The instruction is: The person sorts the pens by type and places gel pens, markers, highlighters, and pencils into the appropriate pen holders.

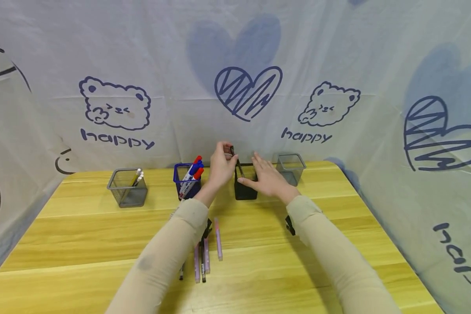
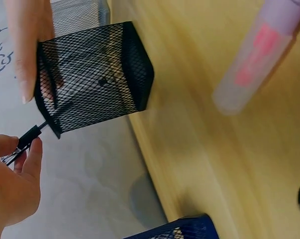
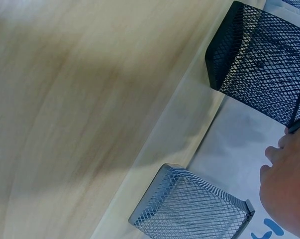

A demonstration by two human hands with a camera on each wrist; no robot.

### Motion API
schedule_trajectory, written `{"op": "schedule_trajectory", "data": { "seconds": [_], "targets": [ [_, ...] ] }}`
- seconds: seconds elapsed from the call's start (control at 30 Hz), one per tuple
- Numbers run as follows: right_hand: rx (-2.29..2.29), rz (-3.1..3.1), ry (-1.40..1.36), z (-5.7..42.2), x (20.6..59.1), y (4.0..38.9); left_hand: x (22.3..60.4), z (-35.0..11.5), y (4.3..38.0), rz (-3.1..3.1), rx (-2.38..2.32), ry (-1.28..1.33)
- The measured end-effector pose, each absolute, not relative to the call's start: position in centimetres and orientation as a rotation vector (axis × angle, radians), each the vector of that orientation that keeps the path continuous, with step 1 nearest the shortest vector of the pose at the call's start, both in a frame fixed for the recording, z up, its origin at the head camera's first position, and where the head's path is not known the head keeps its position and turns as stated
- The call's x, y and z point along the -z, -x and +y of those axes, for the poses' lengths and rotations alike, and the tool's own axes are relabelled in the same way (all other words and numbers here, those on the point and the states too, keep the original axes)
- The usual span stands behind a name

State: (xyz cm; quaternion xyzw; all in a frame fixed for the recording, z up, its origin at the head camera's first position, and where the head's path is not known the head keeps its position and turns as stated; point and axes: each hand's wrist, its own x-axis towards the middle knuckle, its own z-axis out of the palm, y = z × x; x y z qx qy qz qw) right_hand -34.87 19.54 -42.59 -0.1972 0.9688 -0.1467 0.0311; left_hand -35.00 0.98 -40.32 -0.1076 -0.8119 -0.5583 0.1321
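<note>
My left hand (image 1: 222,166) pinches a black pen (image 2: 28,138) near its upper end. The pen slants down through the mouth of a black mesh pen holder (image 1: 245,192), its lower part inside. At the holder's right side is my right hand (image 1: 272,178), fingers extended and thumb reaching across the rim; the right wrist view shows this hand touching the rim. Left of the black holder stands a blue mesh holder (image 1: 176,174) with red and blue markers (image 1: 192,173). To its right is an empty-looking grey mesh holder (image 1: 291,163).
A grey mesh holder (image 1: 132,198) with a few thin white-tipped sticks (image 1: 138,176) stands at the far left. Several pens lie near the left forearm, including a pink-and-lilac pen (image 1: 218,240). A small black object (image 1: 289,225) lies beside the right sleeve. Printed cloth hangs behind the table.
</note>
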Motion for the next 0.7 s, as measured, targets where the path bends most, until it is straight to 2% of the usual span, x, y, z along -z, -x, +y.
{"op": "schedule_trajectory", "data": {
  "seconds": [0.4, 0.7],
  "targets": [
    [0.438, 2.979, 0.606, 19.5, 42.7, 34.8, 42.3, 1.1, 35.4, -2.408, 1.601, 0.240],
    [0.432, 2.999, 0.606, 19.7, 42.8, 35.0, 42.1, 1.2, 35.1, -2.387, 1.631, 0.240]
  ]
}}
